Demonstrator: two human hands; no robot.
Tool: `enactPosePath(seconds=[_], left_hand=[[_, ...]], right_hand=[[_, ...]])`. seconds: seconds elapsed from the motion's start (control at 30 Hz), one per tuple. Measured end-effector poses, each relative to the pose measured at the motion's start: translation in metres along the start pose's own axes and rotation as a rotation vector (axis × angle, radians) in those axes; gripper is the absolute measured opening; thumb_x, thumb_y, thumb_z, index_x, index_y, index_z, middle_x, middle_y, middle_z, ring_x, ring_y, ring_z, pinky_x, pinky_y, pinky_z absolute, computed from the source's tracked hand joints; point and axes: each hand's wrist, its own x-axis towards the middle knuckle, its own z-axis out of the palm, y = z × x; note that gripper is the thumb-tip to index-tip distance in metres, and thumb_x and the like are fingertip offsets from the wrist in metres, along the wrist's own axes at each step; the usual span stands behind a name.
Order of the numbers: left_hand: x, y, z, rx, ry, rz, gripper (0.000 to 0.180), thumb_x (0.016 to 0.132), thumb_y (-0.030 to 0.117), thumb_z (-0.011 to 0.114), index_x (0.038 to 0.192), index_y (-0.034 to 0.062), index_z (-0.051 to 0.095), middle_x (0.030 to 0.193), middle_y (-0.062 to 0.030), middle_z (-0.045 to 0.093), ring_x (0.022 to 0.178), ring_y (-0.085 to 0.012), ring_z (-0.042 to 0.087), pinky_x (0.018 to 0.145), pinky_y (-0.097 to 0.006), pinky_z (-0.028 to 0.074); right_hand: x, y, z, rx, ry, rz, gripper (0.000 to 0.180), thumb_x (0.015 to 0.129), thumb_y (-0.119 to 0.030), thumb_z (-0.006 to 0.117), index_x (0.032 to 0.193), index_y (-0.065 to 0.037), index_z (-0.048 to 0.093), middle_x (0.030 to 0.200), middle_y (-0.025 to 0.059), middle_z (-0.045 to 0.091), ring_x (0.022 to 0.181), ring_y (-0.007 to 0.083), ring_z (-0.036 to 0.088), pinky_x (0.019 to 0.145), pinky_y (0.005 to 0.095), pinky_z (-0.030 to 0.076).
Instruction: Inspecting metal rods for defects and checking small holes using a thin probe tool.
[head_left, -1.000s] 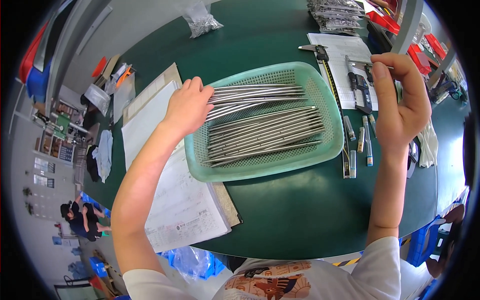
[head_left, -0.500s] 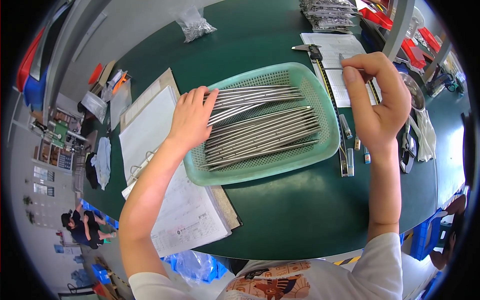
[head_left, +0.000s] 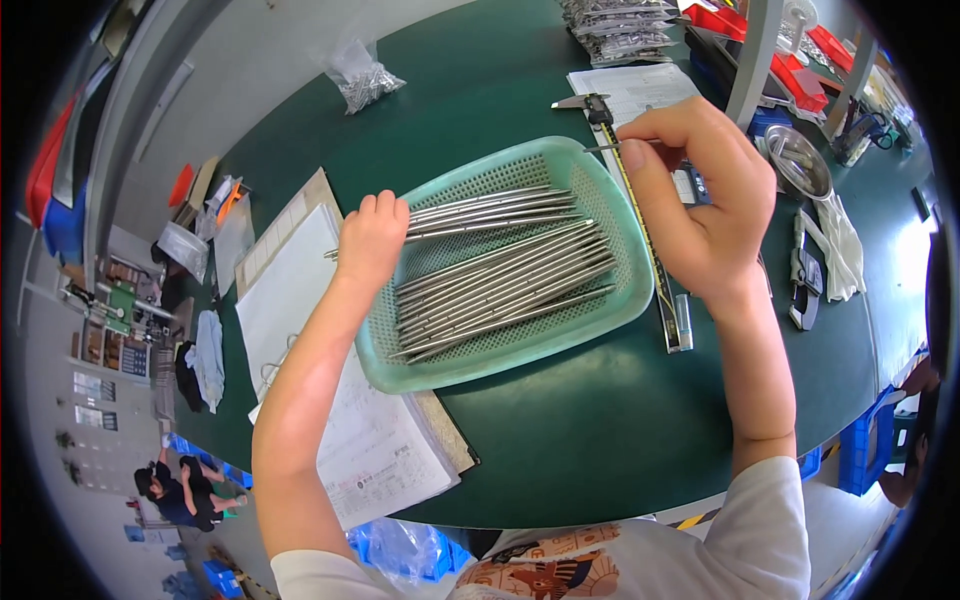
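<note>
While the left hand [head_left: 372, 238] curls round the left ends of an upper bundle of steel rods [head_left: 490, 210], with a few tips poking out beyond the fist, the right hand [head_left: 705, 205] pinches a thin grey pin [head_left: 602, 149] between thumb and forefinger, its tip near the basket's upper right corner. The rods lie in a pale green basket [head_left: 634, 265] at the centre of the frame, with a lower bundle [head_left: 505, 285] untouched below the first.

The step in hand looks like handling rods on one side and steadying the pin on the other; from here, a move seems to call for a firm left grip and a light, steady right pinch. The pin's far end is hidden by the fingers, so its full shape cannot be told.

Printed sheets [head_left: 385, 460] at lower left carry a ruled form, and more paper [head_left: 620, 82] lies by a caliper [head_left: 598, 108] at upper right; their print is mostly too small to read. No brand stands out clearly on the tools.
</note>
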Motion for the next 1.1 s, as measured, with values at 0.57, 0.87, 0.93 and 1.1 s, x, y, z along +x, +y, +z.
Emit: enactPosePath(seconds=[0.57,0.87,0.93,1.1], left_hand=[[0.128,0.027,-0.114,0.399,-0.007,0.390,0.015,0.063,0.008,0.064,0.070,0.0115,0.052,0.061,0.0000,0.053,0.060,-0.0165,0.059,0.055,-0.027,0.044],[0.113,0.008,-0.101,0.023,-0.213,0.313,0.015,0.062,0.007,0.065,0.072,0.0067,0.054,0.070,-0.0107,0.056,0.067,-0.0295,0.061,0.058,-0.038,0.050],[0.089,-0.009,-0.091,-0.075,-0.252,0.219,0.015,0.062,0.008,0.065,0.072,0.0056,0.054,0.071,-0.0123,0.057,0.068,-0.0320,0.060,0.060,-0.040,0.049],[0.040,-0.015,-0.053,-0.401,-0.412,-0.069,0.025,0.065,0.023,0.071,0.073,0.0036,0.057,0.073,-0.0140,0.060,0.073,-0.0348,0.059,0.064,-0.043,0.048]], right_hand=[[0.009,0.002,-0.017,-0.015,-0.026,0.090,0.004,0.075,0.004,0.061,0.079,0.002,0.060,0.067,0.0038,0.058,0.057,0.0086,0.050,0.054,0.0204,0.041],[0.001,0.016,-0.008,0.001,0.066,0.094,0.005,0.070,-0.005,0.062,0.071,-0.009,0.058,0.062,0.0024,0.056,0.054,0.0176,0.057,0.047,0.0273,0.042],[-0.001,0.016,-0.007,0.008,0.066,0.106,0.005,0.070,-0.005,0.062,0.070,-0.009,0.058,0.062,0.0023,0.056,0.055,0.0178,0.057,0.047,0.0278,0.042],[-0.003,0.021,-0.007,-0.009,0.059,0.127,0.005,0.070,-0.005,0.062,0.070,-0.009,0.057,0.061,0.0022,0.056,0.056,0.0180,0.057,0.048,0.0289,0.042]])
